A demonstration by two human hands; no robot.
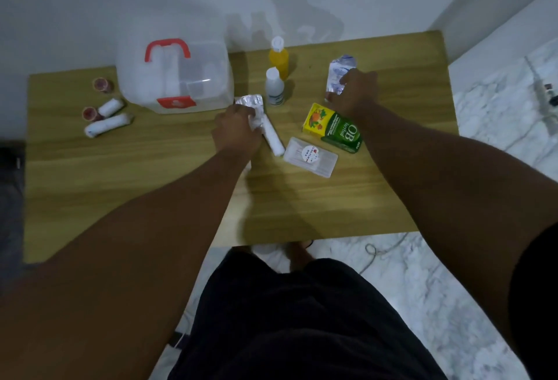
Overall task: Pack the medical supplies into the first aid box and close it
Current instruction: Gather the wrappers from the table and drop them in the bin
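Note:
The clear first aid box (181,80) with a red handle and red latch stands shut at the back left of the wooden table (151,186). My left hand (237,129) grips a silver blister pack (250,103) right beside the box, with a white bandage roll (273,138) lying against it. My right hand (356,94) rests on a silvery blue-printed pouch (339,73). A green and yellow box (333,132) and a clear flat case (311,157) lie below it. An orange bottle (279,58) and a white bottle (274,86) stand upright mid-table.
Left of the box lie two more bandage rolls (108,121) and two small red-capped items (102,85). The table's right edge drops to a marble floor (483,168) with a cord (380,250). A white wall runs behind the table.

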